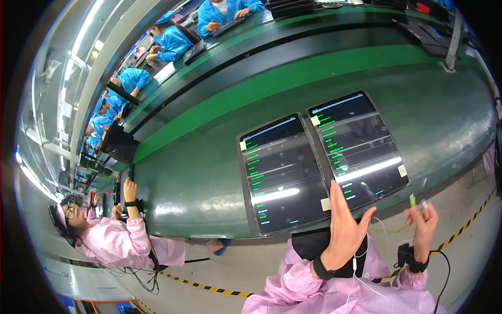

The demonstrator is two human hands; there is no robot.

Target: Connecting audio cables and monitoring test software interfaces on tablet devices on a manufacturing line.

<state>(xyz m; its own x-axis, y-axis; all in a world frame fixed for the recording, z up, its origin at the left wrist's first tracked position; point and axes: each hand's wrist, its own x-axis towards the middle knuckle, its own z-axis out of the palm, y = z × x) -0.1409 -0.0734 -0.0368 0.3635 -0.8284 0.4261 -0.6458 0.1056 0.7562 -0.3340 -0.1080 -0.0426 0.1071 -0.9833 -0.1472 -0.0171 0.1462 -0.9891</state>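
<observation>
Hands raised over two dark tablets at the near edge of the green desk.

I see my left hand (345, 227) held up flat and open, fingers straight, gripping nothing, its fingertips overlapping the near edge of the left dark flat tablet (282, 172). My right hand (424, 222) is pinched shut on a small yellow-green plug with a thin pale cable (412, 201), held just off the desk's edge, near the corner of the right dark flat tablet (358, 146). Both tablets lie side by side, just touching, on the green desk (198, 178), screens lit with green text lines. A person in a pink smock (123, 238) sits well to the left; nothing lies between the plug and the tablets.
</observation>
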